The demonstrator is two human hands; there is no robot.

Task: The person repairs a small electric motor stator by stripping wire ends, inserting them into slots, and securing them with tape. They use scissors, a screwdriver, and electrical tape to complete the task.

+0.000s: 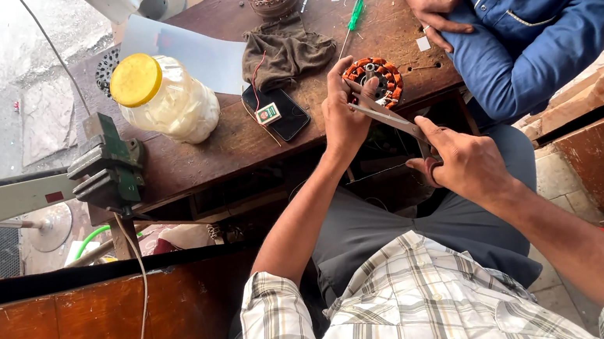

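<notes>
Steadying the copper-wound motor coil (374,80) at the desk's (190,158) near right edge, the left hand (346,116) clasps it so the right hand (466,162), closed around scissors (389,118), can reach its windings.

The left hand (345,120) hides part of the copper-wound motor core (376,80); the scissors' (389,118) handles vanish inside the right hand (466,162).
</notes>
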